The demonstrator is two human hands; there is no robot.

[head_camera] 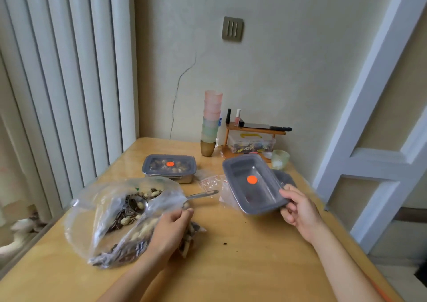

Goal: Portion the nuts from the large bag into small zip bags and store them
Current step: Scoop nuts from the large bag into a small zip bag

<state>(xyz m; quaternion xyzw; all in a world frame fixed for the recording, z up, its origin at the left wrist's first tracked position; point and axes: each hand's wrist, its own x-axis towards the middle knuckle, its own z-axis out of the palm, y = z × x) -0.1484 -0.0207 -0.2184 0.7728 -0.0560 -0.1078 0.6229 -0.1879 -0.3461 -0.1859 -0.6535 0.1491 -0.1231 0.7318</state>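
The small zip bag point(191, 236), which looked filled with nuts and seeds, sat low at about 7 o'clock on the desk point(242, 260), gripped by the left hand point(171, 230) with its fingers curled round the plastic. Touching it at 9 o'clock sprawled the large bag point(104, 216), mouth open toward 1 o'clock, with a metal scoop point(203, 194) lying in it and its handle pointing to 3 o'clock. From the left hand the storage spot lay toward 2 o'clock: there the right hand point(298, 209) pinched the near corner of a grey lid point(251, 181) with an orange dot, thumb on top and fingers under, holding it tilted with its long axis running roughly 11 to 5 o'clock. A grey box point(285, 177) showed just behind it, mostly hidden, so I could not tell how full it was. The right hand was nearer that box; the left would likely have to carry the bag across. Empty zip bags point(211, 182) lay between the hands, and a closed box point(169, 168) of nuts stood at 11 o'clock.
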